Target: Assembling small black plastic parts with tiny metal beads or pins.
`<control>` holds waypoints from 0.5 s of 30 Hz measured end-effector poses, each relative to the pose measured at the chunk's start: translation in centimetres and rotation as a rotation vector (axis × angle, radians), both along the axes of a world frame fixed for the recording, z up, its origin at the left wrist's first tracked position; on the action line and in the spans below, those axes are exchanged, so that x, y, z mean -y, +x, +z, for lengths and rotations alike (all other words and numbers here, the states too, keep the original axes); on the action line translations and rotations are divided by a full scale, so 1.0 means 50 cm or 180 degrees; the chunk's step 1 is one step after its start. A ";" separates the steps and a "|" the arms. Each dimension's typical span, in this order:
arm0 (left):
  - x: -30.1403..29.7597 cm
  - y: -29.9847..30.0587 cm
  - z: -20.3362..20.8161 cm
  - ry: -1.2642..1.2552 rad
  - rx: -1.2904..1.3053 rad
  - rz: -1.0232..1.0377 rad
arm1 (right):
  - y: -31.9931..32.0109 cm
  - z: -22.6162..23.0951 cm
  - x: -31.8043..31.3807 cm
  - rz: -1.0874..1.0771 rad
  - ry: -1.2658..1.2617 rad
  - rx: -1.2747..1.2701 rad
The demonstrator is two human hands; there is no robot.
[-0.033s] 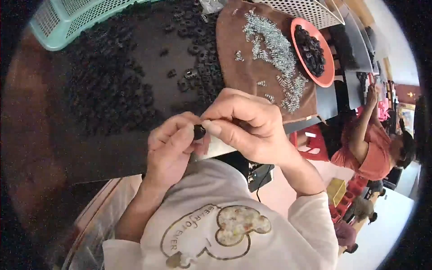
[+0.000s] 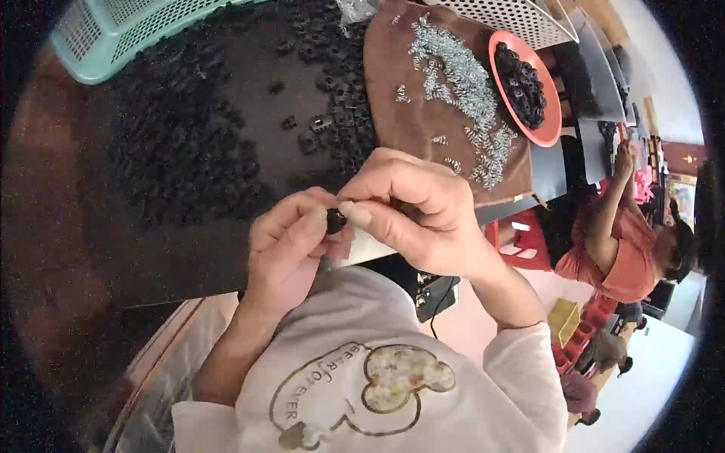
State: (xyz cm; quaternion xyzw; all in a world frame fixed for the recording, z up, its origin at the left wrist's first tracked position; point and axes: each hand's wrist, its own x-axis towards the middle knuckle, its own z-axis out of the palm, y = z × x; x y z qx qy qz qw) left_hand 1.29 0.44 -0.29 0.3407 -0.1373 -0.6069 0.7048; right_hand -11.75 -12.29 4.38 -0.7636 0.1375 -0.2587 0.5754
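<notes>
Close to my body, at the table's front edge, my left hand (image 2: 287, 241) pinches a small black plastic part (image 2: 334, 221) between thumb and fingers. My right hand (image 2: 419, 211) meets it from the other side. Its thumb and index finger are pressed together against the part's edge, and whatever sits between those fingertips is too small to make out. Beyond the hands lie many similar loose black parts (image 2: 174, 151), spread over the dark tabletop. Small silvery coil springs (image 2: 461, 75) are heaped on a brown cloth (image 2: 404, 128) to the right.
An orange-red bowl (image 2: 556, 117) of black parts stands right of the springs. A green plastic basket (image 2: 94, 53) is at the far left, a white perforated basket (image 2: 521, 26) at the far right. Another person (image 2: 615, 257) in an orange-red top is off to the right.
</notes>
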 end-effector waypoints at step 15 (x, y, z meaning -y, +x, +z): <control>-0.005 0.010 0.004 -0.0064 -0.0048 -0.0124 | 0.001 0.001 -0.025 -0.0033 -0.2002 -0.0138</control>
